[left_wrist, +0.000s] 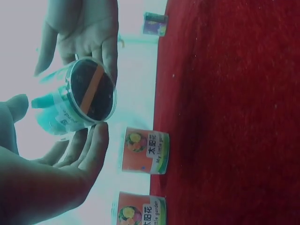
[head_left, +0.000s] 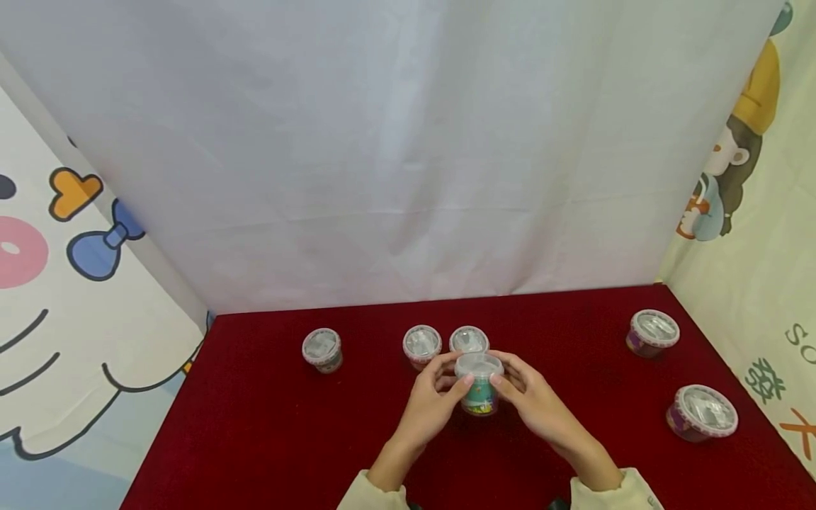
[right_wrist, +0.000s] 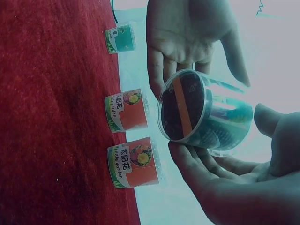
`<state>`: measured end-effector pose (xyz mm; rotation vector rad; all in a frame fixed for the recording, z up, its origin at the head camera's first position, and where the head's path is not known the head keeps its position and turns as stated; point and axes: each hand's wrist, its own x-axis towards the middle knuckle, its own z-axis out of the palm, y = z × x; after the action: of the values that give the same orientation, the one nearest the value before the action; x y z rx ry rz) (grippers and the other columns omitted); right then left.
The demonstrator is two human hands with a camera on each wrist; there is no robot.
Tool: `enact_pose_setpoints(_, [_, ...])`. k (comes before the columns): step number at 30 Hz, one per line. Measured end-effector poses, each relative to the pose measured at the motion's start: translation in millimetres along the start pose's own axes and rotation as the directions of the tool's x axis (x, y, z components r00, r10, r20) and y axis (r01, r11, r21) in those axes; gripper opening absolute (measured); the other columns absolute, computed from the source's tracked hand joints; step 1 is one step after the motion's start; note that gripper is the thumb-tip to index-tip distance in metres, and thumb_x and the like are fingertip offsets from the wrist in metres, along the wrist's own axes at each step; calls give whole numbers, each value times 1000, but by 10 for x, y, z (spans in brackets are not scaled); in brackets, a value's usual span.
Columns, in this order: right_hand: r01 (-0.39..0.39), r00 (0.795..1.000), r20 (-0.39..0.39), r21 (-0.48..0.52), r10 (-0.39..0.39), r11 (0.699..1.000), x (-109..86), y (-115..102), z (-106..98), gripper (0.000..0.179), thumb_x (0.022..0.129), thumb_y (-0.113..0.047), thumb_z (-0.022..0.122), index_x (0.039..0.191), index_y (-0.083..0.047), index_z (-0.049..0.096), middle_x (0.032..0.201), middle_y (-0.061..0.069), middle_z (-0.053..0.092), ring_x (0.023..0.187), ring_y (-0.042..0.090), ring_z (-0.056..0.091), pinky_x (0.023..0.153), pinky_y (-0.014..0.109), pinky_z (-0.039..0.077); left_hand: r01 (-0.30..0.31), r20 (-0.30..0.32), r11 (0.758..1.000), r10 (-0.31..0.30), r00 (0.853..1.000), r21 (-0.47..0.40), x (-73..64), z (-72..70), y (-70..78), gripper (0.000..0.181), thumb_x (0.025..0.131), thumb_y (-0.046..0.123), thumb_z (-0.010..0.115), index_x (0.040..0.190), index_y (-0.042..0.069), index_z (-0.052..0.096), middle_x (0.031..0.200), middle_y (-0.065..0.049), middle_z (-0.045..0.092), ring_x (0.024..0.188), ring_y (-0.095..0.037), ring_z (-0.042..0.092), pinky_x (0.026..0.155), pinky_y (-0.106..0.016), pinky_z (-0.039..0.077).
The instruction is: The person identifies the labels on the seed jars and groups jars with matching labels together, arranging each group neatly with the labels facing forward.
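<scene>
Clear cylindrical tub (head_left: 479, 394) between hands (head_left: 428, 402) (head_left: 539, 402); velvety cloth (head_left: 280, 432)

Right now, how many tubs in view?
6: held tub between left hand and right hand; middle-left tub and middle-right tub just beyond; outer-left tub alone at left; back-right tub and front-right tub at right. Hands could hide more.

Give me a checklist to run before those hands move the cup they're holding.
1. Left hand on the held cup: ok, thumb in front, fingers round the side.
2. Right hand on it: ok, gripping the opposite side.
3. Cup off the red cloth: ok, its underside shows in both wrist views.
4. Lid on top: ok.
5. Lid fully sealed: cannot tell.
6. Free path straight ahead: not ok, an orange-labelled cup stands beyond.
</scene>
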<state>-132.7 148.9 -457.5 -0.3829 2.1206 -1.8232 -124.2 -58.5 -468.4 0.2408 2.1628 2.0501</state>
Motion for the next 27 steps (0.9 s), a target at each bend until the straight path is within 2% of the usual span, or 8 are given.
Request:
enact_pose_setpoints(5, [-3,1000,8,25,3,1000,-1,17,17,56,115,-22,50,161,5,32,162,32,38,149,44,42,111,38,51,-2,24,1000,2,1000,-3,-21,-31,22,55,107,26,66,151,-2,50,139,-23,64,119,-31,66,94,-37,58])
enact_pose_setpoints(11, [-22,998,-51,7,22,1000,13,34,83,54,113,-21,53,159,2,36,156,29,46,143,42,49,107,38,54,8,-48,1000,-8,999,-5,-29,-2,16,54,104,27,71,146,-2,53,130,-17,68,112,-26,66,86,-31,57])
enact_pose_setpoints(14, [-17,999,-52,5,17,1000,16,38,89,53,113,-21,53,158,2,37,155,29,48,143,42,50,106,37,55,16,-63,1000,-16,998,0,-36,11,19,51,103,25,71,144,-1,54,131,-16,67,111,-25,65,84,-31,57])
enact_pose_setpoints(22, [-11,1000,20,70,10,998,6,21,39,55,115,-24,48,160,4,33,159,32,42,143,42,49,108,41,54,25,38,999,-23,999,-46,-21,-96,13,44,110,20,59,147,-3,51,137,-21,62,107,-17,64,95,-40,59])
enact_pose_setpoints(25, [-12,1000,28,80,10,997,3,22,55,55,116,-24,46,161,5,31,160,32,41,144,42,47,111,46,51,22,47,999,-20,999,-48,-23,-115,11,44,110,20,60,147,-4,52,138,-22,63,107,-16,65,93,-36,59])
enact_pose_setpoints(27, [-15,1000,18,76,14,997,4,24,77,55,116,-24,45,161,4,31,161,32,39,146,42,45,112,47,51,18,29,999,-17,999,-48,-35,-114,13,44,109,19,62,146,-4,53,137,-23,64,106,-16,65,91,-34,60])
